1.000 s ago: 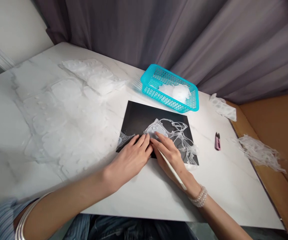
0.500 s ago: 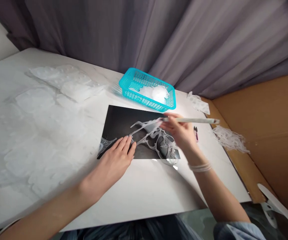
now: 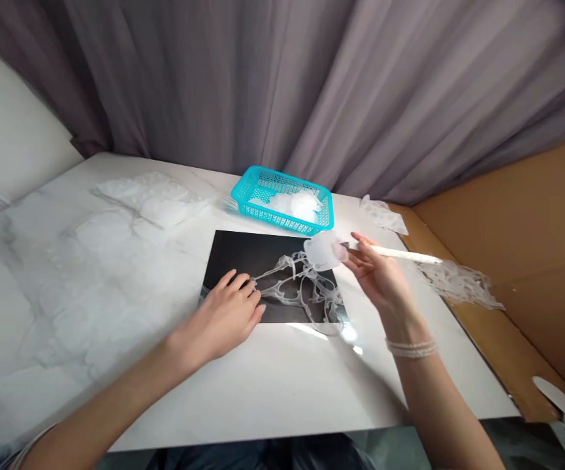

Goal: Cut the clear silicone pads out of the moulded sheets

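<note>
Plastic webbing (image 3: 306,287) needs firm anchoring: left hand (image 3: 221,320) spread on its end, right hand (image 3: 375,274) pinching a white stick (image 3: 400,253) and clear plastic piece (image 3: 322,251).

There were two bare hands (image 3: 223,320) (image 3: 375,277) out there, folks! One turquoise plastic basket (image 3: 272,219), one black sheet (image 3: 233,254) and one slim white stick (image 3: 400,252) made the count!

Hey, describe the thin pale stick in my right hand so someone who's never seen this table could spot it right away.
On the white marble-patterned table, find the black sheet under clear plastic strands. Just beyond its right side, the right hand holds a slender cream-coloured stick, the only long, straight, thin thing there.
</note>
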A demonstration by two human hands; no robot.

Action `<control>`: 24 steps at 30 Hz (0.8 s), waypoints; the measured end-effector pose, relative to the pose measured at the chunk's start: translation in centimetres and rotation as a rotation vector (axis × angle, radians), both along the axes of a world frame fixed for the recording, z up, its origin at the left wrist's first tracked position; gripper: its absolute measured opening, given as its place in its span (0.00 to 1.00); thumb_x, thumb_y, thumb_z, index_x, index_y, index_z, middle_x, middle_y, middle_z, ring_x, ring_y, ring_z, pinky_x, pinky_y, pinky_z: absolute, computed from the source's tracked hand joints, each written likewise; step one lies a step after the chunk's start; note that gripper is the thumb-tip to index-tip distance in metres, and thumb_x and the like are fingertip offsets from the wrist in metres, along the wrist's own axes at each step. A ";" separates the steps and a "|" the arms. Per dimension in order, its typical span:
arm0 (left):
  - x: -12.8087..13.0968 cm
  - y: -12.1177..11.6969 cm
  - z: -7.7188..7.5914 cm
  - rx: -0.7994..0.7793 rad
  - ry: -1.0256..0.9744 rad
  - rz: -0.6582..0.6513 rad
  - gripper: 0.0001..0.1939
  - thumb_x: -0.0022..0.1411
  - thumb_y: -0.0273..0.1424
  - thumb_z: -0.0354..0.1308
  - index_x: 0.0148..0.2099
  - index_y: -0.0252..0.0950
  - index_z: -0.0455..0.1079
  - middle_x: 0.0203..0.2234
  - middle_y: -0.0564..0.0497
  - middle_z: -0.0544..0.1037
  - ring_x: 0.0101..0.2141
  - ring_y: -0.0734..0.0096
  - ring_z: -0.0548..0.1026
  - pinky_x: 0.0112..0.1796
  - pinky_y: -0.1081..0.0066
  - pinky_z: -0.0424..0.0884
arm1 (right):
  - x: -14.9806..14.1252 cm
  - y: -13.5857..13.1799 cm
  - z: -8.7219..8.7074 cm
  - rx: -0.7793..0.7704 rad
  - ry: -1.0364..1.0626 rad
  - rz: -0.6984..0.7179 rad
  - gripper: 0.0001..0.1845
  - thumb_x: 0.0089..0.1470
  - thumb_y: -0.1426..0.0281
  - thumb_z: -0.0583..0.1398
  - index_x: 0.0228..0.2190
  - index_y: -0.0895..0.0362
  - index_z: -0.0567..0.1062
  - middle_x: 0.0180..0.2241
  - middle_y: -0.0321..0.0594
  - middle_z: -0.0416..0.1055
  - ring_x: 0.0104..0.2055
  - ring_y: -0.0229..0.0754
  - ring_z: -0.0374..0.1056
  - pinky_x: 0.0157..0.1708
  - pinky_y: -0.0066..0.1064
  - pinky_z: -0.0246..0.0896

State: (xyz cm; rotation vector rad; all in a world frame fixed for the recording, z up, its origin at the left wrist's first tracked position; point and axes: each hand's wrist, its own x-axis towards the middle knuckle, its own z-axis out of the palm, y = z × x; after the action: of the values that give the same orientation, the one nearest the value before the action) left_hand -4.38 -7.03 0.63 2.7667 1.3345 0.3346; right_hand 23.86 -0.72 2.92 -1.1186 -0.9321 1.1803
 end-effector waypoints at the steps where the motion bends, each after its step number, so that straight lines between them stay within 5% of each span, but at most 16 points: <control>1: 0.2 0.3 0.7 -0.067 -0.116 0.035 0.21 0.72 0.32 0.42 0.42 0.32 0.77 0.42 0.44 0.81 0.53 0.59 0.71 0.56 0.54 0.64 | -1.5 -1.0 0.3 0.050 -0.051 0.037 0.11 0.57 0.65 0.62 0.42 0.54 0.76 0.35 0.41 0.79 0.42 0.43 0.77 0.51 0.42 0.72; 4: 1.3 1.5 2.3 -0.432 -0.632 0.229 0.28 0.73 0.40 0.35 0.44 0.32 0.75 0.42 0.44 0.81 0.46 0.65 0.76 0.48 0.62 0.72 | -5.9 -4.5 1.0 0.260 -0.352 0.138 0.11 0.61 0.65 0.58 0.43 0.52 0.78 0.45 0.43 0.78 0.48 0.44 0.75 0.51 0.41 0.70; 6: 1.9 2.3 2.6 -0.803 -0.997 0.322 0.33 0.72 0.47 0.32 0.49 0.30 0.73 0.41 0.41 0.81 0.40 0.65 0.79 0.41 0.64 0.75 | -7.7 -6.5 1.3 0.411 -0.553 0.338 0.12 0.62 0.68 0.57 0.44 0.52 0.78 0.47 0.42 0.77 0.51 0.43 0.73 0.52 0.38 0.68; 8: 2.1 2.9 2.2 -1.108 -1.247 0.337 0.33 0.68 0.52 0.39 0.47 0.29 0.74 0.39 0.40 0.81 0.36 0.64 0.79 0.36 0.66 0.75 | -8.2 -7.3 1.5 0.502 -0.659 0.517 0.13 0.63 0.69 0.56 0.46 0.52 0.77 0.46 0.42 0.77 0.50 0.44 0.73 0.49 0.37 0.69; 10: 2.0 3.3 1.4 -1.232 -1.371 0.326 0.25 0.62 0.49 0.55 0.43 0.30 0.75 0.38 0.42 0.81 0.36 0.63 0.79 0.37 0.68 0.74 | -7.8 -6.9 1.5 0.448 -0.675 0.448 0.12 0.64 0.66 0.53 0.43 0.53 0.76 0.43 0.42 0.78 0.45 0.44 0.75 0.44 0.36 0.69; 13: 1.6 3.4 0.5 -1.223 -1.391 0.324 0.17 0.54 0.39 0.67 0.42 0.31 0.77 0.39 0.43 0.81 0.39 0.63 0.79 0.41 0.69 0.73 | -6.7 -4.7 1.5 0.200 -0.581 0.184 0.16 0.66 0.61 0.49 0.32 0.55 0.69 0.37 0.44 0.79 0.38 0.43 0.74 0.41 0.37 0.66; 18: 1.5 3.3 0.1 -1.113 -1.290 0.366 0.14 0.53 0.37 0.68 0.39 0.31 0.78 0.33 0.45 0.81 0.33 0.69 0.78 0.36 0.73 0.71 | -7.2 -1.5 0.5 -0.021 -0.521 0.426 0.20 0.56 0.60 0.60 0.22 0.54 0.58 0.22 0.33 0.67 0.26 0.36 0.63 0.27 0.29 0.53; 21: 1.7 3.2 0.2 -1.053 -1.285 0.392 0.13 0.51 0.34 0.69 0.37 0.32 0.78 0.29 0.48 0.80 0.30 0.73 0.76 0.33 0.76 0.69 | -8.5 -1.0 -1.0 0.006 -0.364 0.471 0.23 0.50 0.63 0.64 0.21 0.53 0.53 0.18 0.26 0.52 0.21 0.32 0.48 0.23 0.28 0.41; 24: 2.0 3.2 0.1 -0.997 -1.304 0.441 0.12 0.50 0.34 0.70 0.36 0.32 0.78 0.28 0.49 0.80 0.29 0.73 0.76 0.33 0.75 0.69 | -9.2 -1.1 -2.1 0.043 -0.272 0.438 0.24 0.50 0.65 0.63 0.22 0.53 0.50 0.19 0.26 0.49 0.22 0.32 0.47 0.23 0.27 0.42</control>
State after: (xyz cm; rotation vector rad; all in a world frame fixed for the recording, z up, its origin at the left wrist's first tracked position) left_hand -2.39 -3.88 0.74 0.9877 1.1234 0.9180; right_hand 14.64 -1.86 0.84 -1.0875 -1.4602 1.3682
